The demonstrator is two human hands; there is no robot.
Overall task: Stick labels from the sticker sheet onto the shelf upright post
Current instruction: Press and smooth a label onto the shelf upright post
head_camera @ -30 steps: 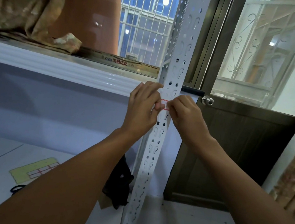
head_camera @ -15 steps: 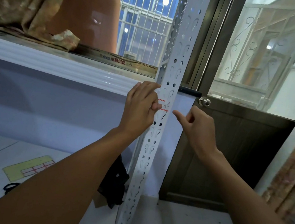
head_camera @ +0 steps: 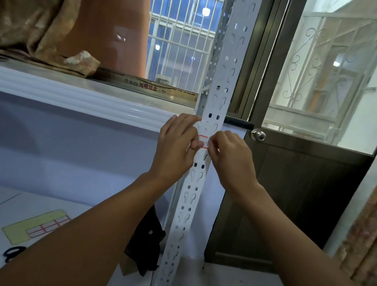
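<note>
A white perforated shelf upright post (head_camera: 224,71) runs from top centre down to the floor. A small white label with a red border (head_camera: 203,142) lies across the post at mid height. My left hand (head_camera: 176,145) holds the post's left edge, its thumb on the label's left end. My right hand (head_camera: 229,156) is at the post's right edge, fingertips pressing the label's right end. The yellow sticker sheet (head_camera: 37,225), with red-bordered labels on it, lies flat on the lower shelf board at the lower left.
Black scissors (head_camera: 13,252) lie near the sticker sheet. A black bag (head_camera: 147,240) hangs beside the post's lower part. The upper shelf (head_camera: 69,97) carries patterned cloth and a long box. A brown door with a round knob (head_camera: 258,135) stands right of the post.
My right hand had pulled away from the post half a second ago; it has come back and now presses the label's right end. My left hand stayed on the post.
</note>
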